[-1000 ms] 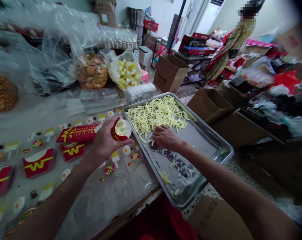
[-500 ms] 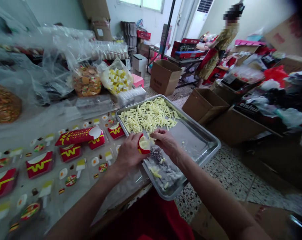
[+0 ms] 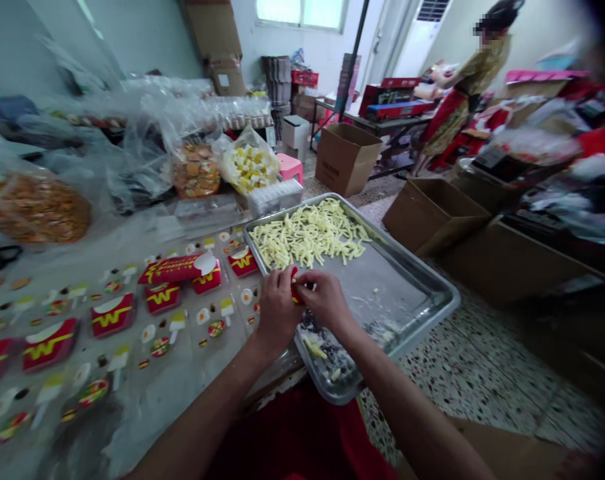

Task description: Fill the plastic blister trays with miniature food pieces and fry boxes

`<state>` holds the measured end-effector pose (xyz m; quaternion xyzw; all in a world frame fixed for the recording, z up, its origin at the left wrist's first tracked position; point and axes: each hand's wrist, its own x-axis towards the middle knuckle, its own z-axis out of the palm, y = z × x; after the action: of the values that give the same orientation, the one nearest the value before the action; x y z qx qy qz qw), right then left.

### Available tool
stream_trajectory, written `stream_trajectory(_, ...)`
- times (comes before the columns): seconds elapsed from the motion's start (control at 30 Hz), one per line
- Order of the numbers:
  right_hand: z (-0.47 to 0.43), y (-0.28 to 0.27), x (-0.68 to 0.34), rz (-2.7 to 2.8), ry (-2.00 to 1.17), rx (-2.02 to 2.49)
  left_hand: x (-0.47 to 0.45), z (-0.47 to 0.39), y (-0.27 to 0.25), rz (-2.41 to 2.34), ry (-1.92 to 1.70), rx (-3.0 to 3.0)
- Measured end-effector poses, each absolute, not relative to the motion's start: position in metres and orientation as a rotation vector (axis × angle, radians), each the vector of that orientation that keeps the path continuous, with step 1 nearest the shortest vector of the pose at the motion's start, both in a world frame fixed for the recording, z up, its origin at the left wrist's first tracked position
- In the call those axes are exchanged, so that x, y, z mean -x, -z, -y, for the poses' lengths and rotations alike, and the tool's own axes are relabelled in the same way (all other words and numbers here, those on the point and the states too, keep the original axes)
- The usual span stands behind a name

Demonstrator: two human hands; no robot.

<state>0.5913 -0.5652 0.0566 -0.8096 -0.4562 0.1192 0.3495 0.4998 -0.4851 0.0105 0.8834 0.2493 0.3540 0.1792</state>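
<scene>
Over the near left part of a metal tray (image 3: 435,283), my left hand (image 3: 275,303) is closed around a small red fries box (image 3: 295,293), mostly hidden by the fingers. My right hand (image 3: 327,297) meets it at the box's mouth, thumb and fingertips pinched together; what they hold is hidden. Pale yellow fry-shaped pieces (image 3: 307,233) lie heaped at the tray's far end, and a few loose bits (image 3: 315,347) lie near its front corner. On the table to the left, flat red boxes with a yellow zigzag (image 3: 113,315) rest on clear plastic sheets.
Small egg, pizza and popsicle-shaped pieces (image 3: 216,328) lie in rows on the table. Behind are a bag of yellow-and-white pieces (image 3: 251,167) and a bag of round brown pieces (image 3: 197,170). Cardboard boxes (image 3: 349,160) stand on the floor. Another person (image 3: 467,87) stands at the back right.
My right hand has moved from beside the box, with pale pieces at its fingertips, to the box's mouth. The box has turned in my left hand. The view has swung slightly left.
</scene>
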Motion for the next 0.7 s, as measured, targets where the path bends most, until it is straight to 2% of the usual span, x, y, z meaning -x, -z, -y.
stream_trajectory(0.1,0.560,-0.067,-0.582,1.436,-0.359,1.873,-0.481,0.482,-0.017,-0.714,-1.022,-2.392)
stream_trajectory(0.23,0.560,-0.075,-0.554,1.602,-0.069,1.804,-0.441,0.477,-0.027,-0.836,-1.094,-2.189)
stream_trajectory(0.3,0.558,-0.070,-0.535,1.579,-0.044,1.773,-0.417,0.475,-0.032,-0.916,-1.153,-2.065)
stream_trajectory(0.4,0.547,-0.056,-0.500,1.599,-0.324,1.575,-0.370,0.473,-0.038,-1.002,-1.188,-1.951)
stream_trajectory(0.5,0.523,-0.049,-0.454,1.622,-0.644,1.396,-0.298,0.477,-0.043,-1.083,-1.063,-1.920)
stream_trajectory(0.63,0.469,-0.054,-0.367,1.682,-0.950,1.255,-0.159,0.482,-0.046,-1.281,-0.895,-1.845)
stream_trajectory(0.7,0.438,-0.058,-0.312,1.757,-1.011,1.231,-0.085,0.480,-0.044,-1.586,-0.965,-1.783)
